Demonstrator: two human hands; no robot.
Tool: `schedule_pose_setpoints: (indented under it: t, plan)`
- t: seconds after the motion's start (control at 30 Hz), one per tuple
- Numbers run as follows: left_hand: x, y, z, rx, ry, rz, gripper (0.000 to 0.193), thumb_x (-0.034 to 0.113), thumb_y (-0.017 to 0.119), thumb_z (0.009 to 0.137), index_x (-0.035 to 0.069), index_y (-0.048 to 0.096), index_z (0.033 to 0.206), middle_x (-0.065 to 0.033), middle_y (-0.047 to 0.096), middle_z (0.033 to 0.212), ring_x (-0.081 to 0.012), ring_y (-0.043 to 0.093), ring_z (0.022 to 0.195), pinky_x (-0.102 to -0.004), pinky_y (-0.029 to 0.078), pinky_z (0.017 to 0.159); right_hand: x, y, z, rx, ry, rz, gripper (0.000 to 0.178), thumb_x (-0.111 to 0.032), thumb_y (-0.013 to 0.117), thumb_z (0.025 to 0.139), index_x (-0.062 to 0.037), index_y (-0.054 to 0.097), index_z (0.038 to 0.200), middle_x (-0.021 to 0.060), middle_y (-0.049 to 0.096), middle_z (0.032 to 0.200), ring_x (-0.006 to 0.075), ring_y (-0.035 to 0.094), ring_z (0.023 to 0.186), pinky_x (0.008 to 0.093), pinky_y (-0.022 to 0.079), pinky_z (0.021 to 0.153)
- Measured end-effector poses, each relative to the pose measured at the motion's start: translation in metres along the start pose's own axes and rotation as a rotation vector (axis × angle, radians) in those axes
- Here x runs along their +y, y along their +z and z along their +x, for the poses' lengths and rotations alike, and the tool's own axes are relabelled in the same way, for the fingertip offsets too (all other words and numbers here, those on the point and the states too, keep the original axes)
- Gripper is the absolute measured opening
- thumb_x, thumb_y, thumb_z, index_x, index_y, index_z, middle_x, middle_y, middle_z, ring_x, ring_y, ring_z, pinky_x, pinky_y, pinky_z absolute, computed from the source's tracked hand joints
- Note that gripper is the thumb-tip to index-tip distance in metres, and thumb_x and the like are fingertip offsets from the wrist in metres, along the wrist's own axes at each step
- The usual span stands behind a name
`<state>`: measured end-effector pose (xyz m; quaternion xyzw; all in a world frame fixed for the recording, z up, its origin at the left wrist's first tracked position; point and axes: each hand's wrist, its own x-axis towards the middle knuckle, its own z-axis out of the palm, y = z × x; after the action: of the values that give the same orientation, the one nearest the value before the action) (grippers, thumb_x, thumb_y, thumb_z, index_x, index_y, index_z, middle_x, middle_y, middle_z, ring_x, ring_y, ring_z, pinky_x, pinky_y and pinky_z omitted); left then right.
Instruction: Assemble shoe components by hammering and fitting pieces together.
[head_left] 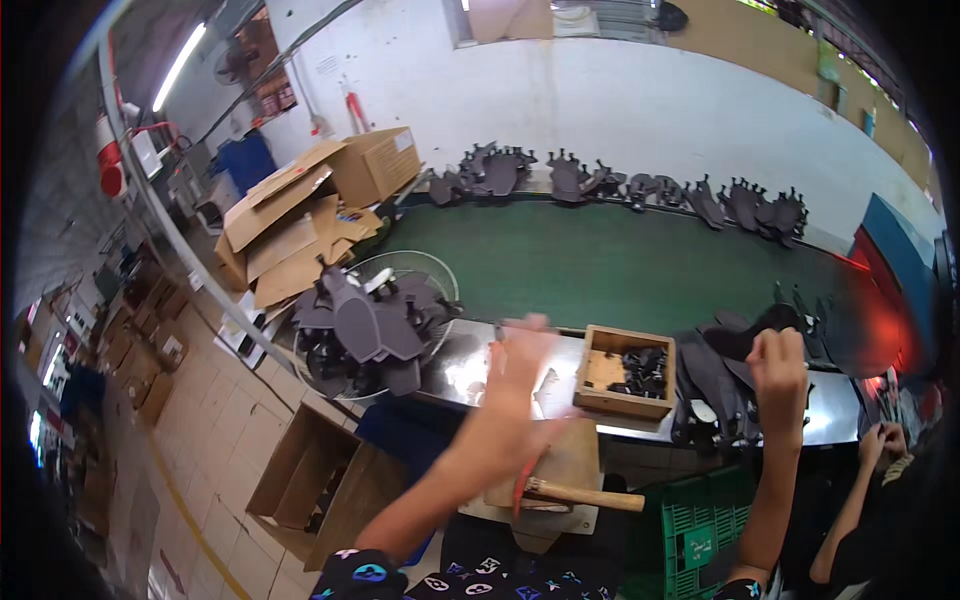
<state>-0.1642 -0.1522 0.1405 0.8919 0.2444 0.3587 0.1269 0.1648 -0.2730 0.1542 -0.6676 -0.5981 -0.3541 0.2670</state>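
My left hand (pixel 515 385), blurred, is raised over the metal table edge with its fingers stretched out and thumb apart; nothing shows in it. Below it lies a hammer (pixel 590 495) with a wooden handle and a reddish part, on a tan board (pixel 575 455). My right hand (pixel 778 370) is closed, on a dark sole-shaped piece (pixel 735 340) that shows behind the fingers. It hangs above a pile of dark grey sole-shaped pieces (pixel 708 380). Between my hands stands a wooden box (pixel 627 403) with small black parts (pixel 645 370) inside.
A wire basket (pixel 450 275) heaped with grey pieces stands at left, beside cardboard boxes (pixel 375 165). Behind runs a green conveyor belt (pixel 590 260), more grey pieces (pixel 495 170) along its far edge. A green crate (pixel 690 510) sits below right. Another person's hands (pixel 880 440) are far right.
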Motion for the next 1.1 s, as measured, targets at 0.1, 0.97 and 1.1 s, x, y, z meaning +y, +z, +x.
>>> schedule_pose_setpoints:
  t: [0.1,0.97,1.1]
  plan:
    - [0.028,0.017,-0.006,-0.07,0.048,0.058,0.092,0.032,0.073,0.085,-0.008,0.021,0.149,-0.0292,0.03,0.152,-0.0443,0.027,0.143,-0.0526,0.026,0.113,-0.088,-0.02,0.018,-0.096,-0.467,0.347,0.024,-0.003,0.071,0.077,-0.0019,0.061,0.098,0.009,0.051,0.083,0.0267,0.061,0.082,0.0384,0.053,0.066]
    - [-0.089,0.192,0.07,-0.196,-0.051,0.288,0.012,0.008,0.063,0.085,0.002,0.067,0.094,-0.0156,0.068,0.086,-0.0342,0.068,0.083,-0.0447,0.056,0.067,-0.179,-0.041,-0.331,-0.187,1.181,0.769,0.015,-0.013,0.071,0.089,0.0005,0.069,0.082,0.009,0.069,0.067,0.0108,0.065,0.059,0.0268,0.049,0.056]
    - [-0.106,0.219,0.097,-0.408,0.006,0.506,0.01,0.005,0.066,0.077,0.001,0.072,0.084,-0.0196,0.07,0.088,-0.0354,0.07,0.082,-0.043,0.057,0.071,-0.168,-0.042,-0.286,-0.272,1.053,0.8,0.022,-0.014,0.066,0.091,0.0012,0.07,0.076,0.0127,0.066,0.061,0.0194,0.067,0.057,0.0288,0.05,0.056]
